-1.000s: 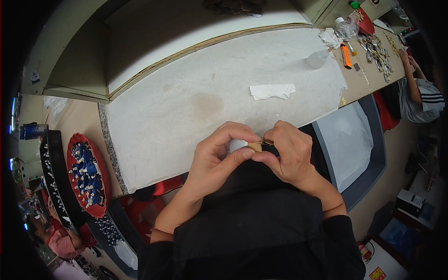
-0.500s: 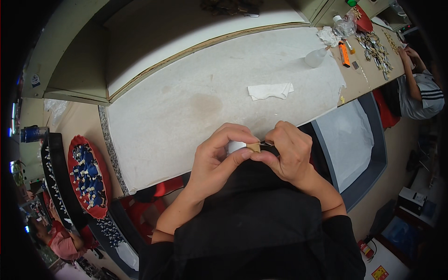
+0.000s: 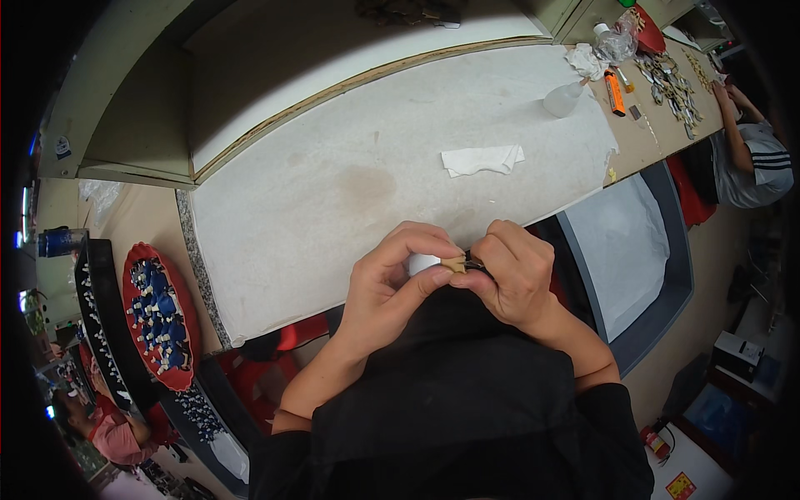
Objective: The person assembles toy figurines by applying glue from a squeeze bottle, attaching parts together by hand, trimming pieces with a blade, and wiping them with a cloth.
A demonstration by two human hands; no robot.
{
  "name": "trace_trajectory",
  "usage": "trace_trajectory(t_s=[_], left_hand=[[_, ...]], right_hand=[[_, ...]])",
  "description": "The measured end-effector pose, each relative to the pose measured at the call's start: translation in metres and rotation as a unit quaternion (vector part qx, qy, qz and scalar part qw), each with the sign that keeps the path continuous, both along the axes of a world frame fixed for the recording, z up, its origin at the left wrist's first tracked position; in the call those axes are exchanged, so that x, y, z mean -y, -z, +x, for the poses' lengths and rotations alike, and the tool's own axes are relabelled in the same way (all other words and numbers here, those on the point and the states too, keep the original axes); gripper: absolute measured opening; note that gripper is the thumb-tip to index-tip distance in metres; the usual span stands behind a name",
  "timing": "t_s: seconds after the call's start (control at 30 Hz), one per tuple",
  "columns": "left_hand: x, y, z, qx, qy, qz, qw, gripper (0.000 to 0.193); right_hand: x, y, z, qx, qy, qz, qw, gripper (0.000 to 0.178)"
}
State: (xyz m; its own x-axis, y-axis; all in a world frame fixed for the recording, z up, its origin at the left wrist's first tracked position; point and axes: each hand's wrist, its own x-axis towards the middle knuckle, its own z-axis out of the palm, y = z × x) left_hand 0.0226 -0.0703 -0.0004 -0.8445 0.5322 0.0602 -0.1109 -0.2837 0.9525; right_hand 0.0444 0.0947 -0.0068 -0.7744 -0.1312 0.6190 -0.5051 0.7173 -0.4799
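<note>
Both hands meet in front of my body, just off the near edge of the white-covered worktop. My left hand [image 3: 392, 271] pinches a small tan piece [image 3: 454, 264] between thumb and fingertips. Its exact kind is too small to make out. My right hand [image 3: 517, 271] is closed beside it, with the thumb close under the tan piece. A thin, dark, metallic-looking thing [image 3: 475, 263] shows between the right fingers and reaches toward the tan piece. Most of it is hidden in that hand.
On the worktop [image 3: 292, 200] lie a folded white cloth [image 3: 482, 161] and a translucent bottle [image 3: 563, 101]. An orange box [image 3: 615, 93] stands by scattered small parts [image 3: 671, 92]. A red tray [image 3: 192, 350] of blue-and-white pieces is at left; a grey bin [image 3: 679, 275] is at right. Co-workers sit on both sides.
My right hand has shifted very slightly, and a little more of the thin dark thing shows by the tan piece. My left hand keeps its pinch.
</note>
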Motion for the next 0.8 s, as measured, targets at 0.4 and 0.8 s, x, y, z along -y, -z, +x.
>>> trace_trajectory(t_s=[0.4,0.8], left_hand=[[0.0009,-0.0036,0.0013,-0.006,-0.009,-0.020,1.000,0.016],[0.0013,-0.0016,0.0011,-0.003,-0.004,-0.020,1.000,0.015]], right_hand=[[-0.0017,0.0007,-0.0003,0.001,-0.017,-0.013,1.000,0.040],[-0.0042,0.0069,0.0004,-0.001,-0.046,-0.010,0.999,0.039]])
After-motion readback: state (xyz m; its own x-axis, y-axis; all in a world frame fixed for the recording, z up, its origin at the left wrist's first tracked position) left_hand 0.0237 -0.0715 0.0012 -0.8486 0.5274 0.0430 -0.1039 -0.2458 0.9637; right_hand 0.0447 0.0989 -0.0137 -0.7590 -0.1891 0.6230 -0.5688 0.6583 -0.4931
